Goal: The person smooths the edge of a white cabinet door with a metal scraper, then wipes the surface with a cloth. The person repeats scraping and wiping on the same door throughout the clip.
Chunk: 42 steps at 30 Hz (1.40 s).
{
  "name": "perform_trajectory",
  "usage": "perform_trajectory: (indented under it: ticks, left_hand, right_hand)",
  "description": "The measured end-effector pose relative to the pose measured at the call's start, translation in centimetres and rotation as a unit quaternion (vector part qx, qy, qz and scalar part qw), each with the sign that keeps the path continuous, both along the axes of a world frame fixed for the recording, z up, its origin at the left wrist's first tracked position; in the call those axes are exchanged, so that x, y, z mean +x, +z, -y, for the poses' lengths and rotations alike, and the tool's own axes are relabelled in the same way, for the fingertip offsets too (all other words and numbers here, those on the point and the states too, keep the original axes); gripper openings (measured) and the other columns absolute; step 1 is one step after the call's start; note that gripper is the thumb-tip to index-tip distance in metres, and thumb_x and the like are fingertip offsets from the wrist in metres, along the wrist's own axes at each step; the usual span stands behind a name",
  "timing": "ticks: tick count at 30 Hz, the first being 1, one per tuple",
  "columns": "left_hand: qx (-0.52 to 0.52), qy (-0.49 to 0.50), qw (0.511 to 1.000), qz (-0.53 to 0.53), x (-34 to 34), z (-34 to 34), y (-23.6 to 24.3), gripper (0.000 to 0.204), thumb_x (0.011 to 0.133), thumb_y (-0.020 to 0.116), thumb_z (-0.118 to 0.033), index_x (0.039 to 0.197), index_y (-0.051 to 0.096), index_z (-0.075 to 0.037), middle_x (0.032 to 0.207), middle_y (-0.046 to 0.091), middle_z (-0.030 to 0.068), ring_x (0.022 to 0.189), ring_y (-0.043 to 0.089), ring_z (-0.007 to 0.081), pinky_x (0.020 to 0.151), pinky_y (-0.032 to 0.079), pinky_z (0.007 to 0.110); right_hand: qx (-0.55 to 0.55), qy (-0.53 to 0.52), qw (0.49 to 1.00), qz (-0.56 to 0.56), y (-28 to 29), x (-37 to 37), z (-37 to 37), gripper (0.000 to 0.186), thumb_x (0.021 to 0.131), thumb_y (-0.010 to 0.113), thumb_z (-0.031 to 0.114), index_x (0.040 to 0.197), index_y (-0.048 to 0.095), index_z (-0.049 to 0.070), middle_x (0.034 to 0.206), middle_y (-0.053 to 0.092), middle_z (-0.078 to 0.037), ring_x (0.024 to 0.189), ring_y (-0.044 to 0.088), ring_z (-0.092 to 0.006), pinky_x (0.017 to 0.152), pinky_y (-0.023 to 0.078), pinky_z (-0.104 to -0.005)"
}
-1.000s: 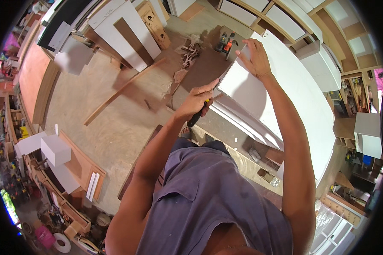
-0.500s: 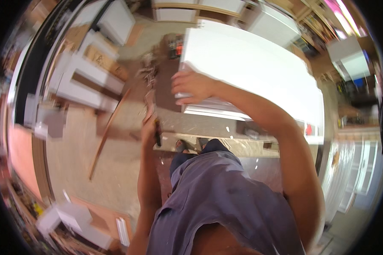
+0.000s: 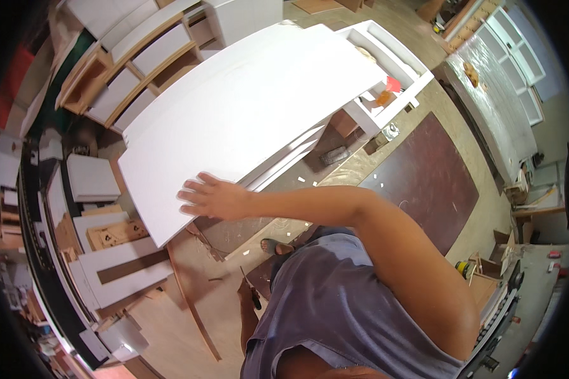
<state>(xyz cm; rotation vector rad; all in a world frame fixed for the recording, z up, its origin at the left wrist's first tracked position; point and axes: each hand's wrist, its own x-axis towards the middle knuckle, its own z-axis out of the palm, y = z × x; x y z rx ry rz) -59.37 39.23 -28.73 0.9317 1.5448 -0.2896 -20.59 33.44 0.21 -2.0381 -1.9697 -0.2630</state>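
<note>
A large white panel (image 3: 253,107) lies flat in front of me, with more white boards (image 3: 291,155) stacked under its near edge. My right hand (image 3: 212,197) rests palm down near the panel's left corner, fingers spread, holding nothing. Low by my left side, my left hand (image 3: 246,294) is closed round a thin tool with a dark handle (image 3: 256,298). Its slim end points upward; I cannot make out its exact kind. Part of that hand is hard to see beside my shirt.
Beyond the panel stands a wooden unit with white drawer fronts (image 3: 161,50). A white open box frame (image 3: 417,71) holds a red piece (image 3: 393,84). On the floor lie a dark brown board (image 3: 427,183) and a long wooden strip (image 3: 193,309). A plastic-wrapped stack (image 3: 493,104) stands at right.
My view has swung to the right. My right hand has gone from gripping the panel's edge to lying spread on its top. The left hand has dropped closer to my body, still holding the tool.
</note>
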Motion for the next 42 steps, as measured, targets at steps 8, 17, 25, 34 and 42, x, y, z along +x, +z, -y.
perform_trajectory:
  ticks: [8,17,25,34,42]
  left_hand:
    - [0.022,-0.151,0.988,-0.012,11.9,5.8,-2.3,0.025,0.101,0.047,-0.028,0.096,0.060,-0.008,0.058,0.049,0.0075,0.040,0.047,0.0205,0.036,0.040,0.036]
    - [0.107,-0.515,0.845,0.099,40.5,28.5,8.1,0.034,0.086,0.057,-0.007,0.119,0.063,-0.002,0.063,0.058,0.0103,0.045,0.056,0.0192,0.040,0.043,0.035]
    - [0.027,-0.329,0.859,0.391,66.3,48.1,11.1,0.022,0.089,0.057,-0.008,0.110,0.059,0.000,0.065,0.057,0.0066,0.051,0.058,0.0147,0.043,0.048,0.030]
    - [0.250,-0.406,0.859,0.185,92.8,56.6,-8.6,0.034,0.087,0.052,-0.010,0.118,0.054,0.003,0.101,0.062,0.0261,0.093,0.065,0.0392,0.079,0.054,0.047]
    - [0.295,-0.451,0.843,-0.003,94.2,58.1,-10.5,0.040,0.087,0.062,-0.026,0.116,0.064,0.000,0.129,0.048,0.0329,0.118,0.054,0.0476,0.099,0.046,0.051]
  right_hand:
    - [-0.027,-0.306,0.950,0.051,-2.0,23.4,36.1,0.063,0.092,0.055,0.016,0.151,0.034,0.020,0.162,0.025,-0.011,0.151,0.019,-0.0304,0.122,0.014,-0.0530]
    - [-0.184,-0.610,0.719,-0.279,-18.7,24.9,71.5,0.056,0.084,0.068,0.047,0.120,0.063,0.004,0.111,0.069,-0.023,0.105,0.065,-0.0405,0.088,0.052,-0.0483]
    - [-0.382,-0.484,0.437,-0.655,-35.6,-6.4,80.7,0.081,0.090,0.056,0.060,0.147,0.043,0.004,0.133,0.059,-0.024,0.124,0.058,-0.0334,0.104,0.044,-0.0463]
    - [-0.035,-0.627,0.117,-0.769,-27.1,-1.1,83.0,0.086,0.090,0.055,0.063,0.149,0.038,0.002,0.136,0.056,-0.025,0.126,0.056,-0.0331,0.105,0.043,-0.0455]
    - [0.228,-0.666,-0.034,-0.709,-21.6,12.0,87.6,0.090,0.090,0.054,0.065,0.150,0.033,0.001,0.139,0.054,-0.025,0.128,0.054,-0.0329,0.107,0.041,-0.0449]
